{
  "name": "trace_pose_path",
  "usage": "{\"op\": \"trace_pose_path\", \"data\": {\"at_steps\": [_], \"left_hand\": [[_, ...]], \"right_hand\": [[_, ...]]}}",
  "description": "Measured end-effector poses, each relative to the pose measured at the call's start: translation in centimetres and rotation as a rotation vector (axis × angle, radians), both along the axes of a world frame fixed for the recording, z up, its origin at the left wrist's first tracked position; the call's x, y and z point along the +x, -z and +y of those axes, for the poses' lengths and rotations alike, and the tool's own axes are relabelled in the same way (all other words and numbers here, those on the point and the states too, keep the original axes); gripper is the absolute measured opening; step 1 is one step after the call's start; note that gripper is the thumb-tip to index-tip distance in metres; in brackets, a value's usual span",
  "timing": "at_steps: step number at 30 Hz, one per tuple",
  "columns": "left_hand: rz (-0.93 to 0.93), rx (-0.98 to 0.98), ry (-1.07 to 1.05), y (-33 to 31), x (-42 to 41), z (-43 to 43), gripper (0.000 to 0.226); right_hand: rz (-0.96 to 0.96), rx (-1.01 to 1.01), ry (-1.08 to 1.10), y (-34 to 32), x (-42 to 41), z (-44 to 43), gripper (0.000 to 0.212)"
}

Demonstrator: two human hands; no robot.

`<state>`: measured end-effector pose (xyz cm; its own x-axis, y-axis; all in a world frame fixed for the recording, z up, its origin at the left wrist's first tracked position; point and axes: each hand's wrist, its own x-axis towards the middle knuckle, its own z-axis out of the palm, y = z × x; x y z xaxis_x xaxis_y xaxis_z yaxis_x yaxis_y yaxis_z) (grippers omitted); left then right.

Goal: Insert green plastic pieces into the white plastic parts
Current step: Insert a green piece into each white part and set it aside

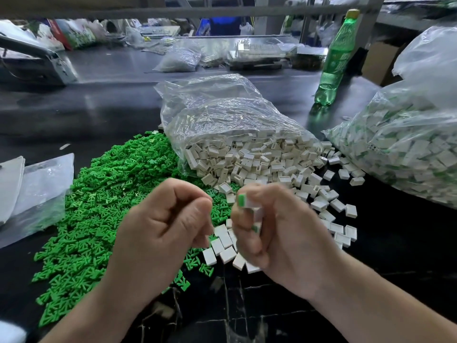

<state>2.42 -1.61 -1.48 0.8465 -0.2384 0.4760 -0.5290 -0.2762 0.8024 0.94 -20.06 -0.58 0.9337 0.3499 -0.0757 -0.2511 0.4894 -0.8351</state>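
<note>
Head view: right hand point(279, 233) grips white part point(255, 207), its green piece point(241, 200) upright, facing left; left hand point(158, 231) curled, seemingly empty.

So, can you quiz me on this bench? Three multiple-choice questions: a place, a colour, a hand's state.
1. Where is the heap of green plastic pieces, relative to the bag of white plastic parts?
A. left
B. right
C. inside

2. What colour is the cap of the green soda bottle?
A. red
B. yellow
C. blue

3. What is the right hand doing?
A. lying flat
B. gripping white parts with green inserts
C. lifting the bottle

1 A: the heap spreads left of the bag's mouth.
2 B: the cap is yellow.
3 B: curled fingers hold white parts showing green.
</note>
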Motion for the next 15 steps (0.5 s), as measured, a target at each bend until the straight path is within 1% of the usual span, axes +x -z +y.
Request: {"op": "trace_pose_path", "data": {"at_steps": [1, 3, 5, 6, 7, 8, 9, 11, 13, 15], "left_hand": [[-0.039, 0.104, -0.108, 0.0, 0.5, 0.5, 0.008], [-0.078, 0.391, -0.278, 0.3, 1.6, 1.6, 0.021], [-0.003, 0.722, -0.308, 0.8, 2.2, 1.9, 0.044], [0.035, 0.855, -0.307, 1.0, 2.3, 1.9, 0.052], [0.047, 0.944, -0.300, 1.1, 2.3, 1.7, 0.057], [0.043, 0.993, -0.290, 1.2, 2.2, 1.4, 0.060], [0.034, 1.022, -0.282, 1.2, 2.1, 1.2, 0.059], [0.002, 1.046, -0.284, 1.1, 1.9, 0.9, 0.052], [-0.035, 0.998, -0.304, 1.1, 1.9, 0.8, 0.046], [-0.046, 0.975, -0.313, 1.2, 2.2, 0.7, 0.044]], "right_hand": [[0.003, 0.112, 0.006, -0.1, 0.3, -0.5, 0.007], [0.017, 0.243, 0.049, -0.2, 0.7, -1.2, 0.014], [0.073, 0.256, 0.100, -0.1, 1.1, -1.6, 0.019], [0.097, 0.227, 0.111, 0.1, 1.3, -1.7, 0.017], [0.108, 0.158, 0.110, 0.3, 1.4, -1.7, 0.012], [0.100, 0.061, 0.109, 0.4, 1.4, -1.7, 0.005], [0.080, -0.037, 0.114, 0.6, 1.4, -1.7, 0.005], [0.043, -0.190, 0.133, 0.9, 1.3, -1.5, 0.017], [0.008, -0.274, 0.138, 0.8, 1.1, -1.2, 0.020], [-0.015, -0.307, 0.136, 0.7, 1.0, -1.0, 0.019]]}}
